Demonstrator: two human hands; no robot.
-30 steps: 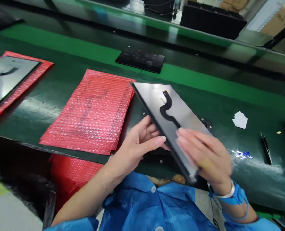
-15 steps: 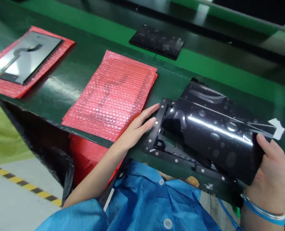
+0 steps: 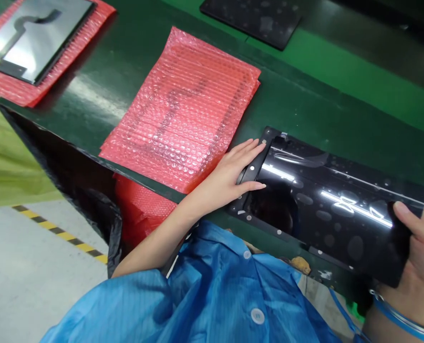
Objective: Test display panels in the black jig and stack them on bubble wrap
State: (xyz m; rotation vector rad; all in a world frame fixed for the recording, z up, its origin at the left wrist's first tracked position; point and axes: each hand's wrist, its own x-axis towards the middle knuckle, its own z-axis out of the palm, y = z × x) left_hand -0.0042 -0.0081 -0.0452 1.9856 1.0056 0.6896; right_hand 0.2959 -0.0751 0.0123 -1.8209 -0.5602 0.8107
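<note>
A glossy black display panel (image 3: 326,209), its film marked with pale bubbles, lies over a black frame (image 3: 263,226) dotted with small round magnets or studs. My right hand (image 3: 421,259) grips the panel's right end, thumb on top and the other fingers mostly hidden beneath. At the opposite end, my left hand (image 3: 229,180) rests with fingers stretched out along the frame's left border, and its thumb reaches over the panel's left edge. Most of the frame is covered by the panel.
Left of my hand sits a stack of red bubble-wrap sleeves (image 3: 183,114). Farther left, a silver-backed panel (image 3: 43,38) lies on another red sleeve. Another black panel (image 3: 254,19) is at the back. Below the table edge, a black bag (image 3: 86,200) holds red bubble wrap.
The panel was turned over from its silver back to its glossy front, then lowered over the frame. My left hand moved from holding it to the frame's left end; my right hand kept the right end.
</note>
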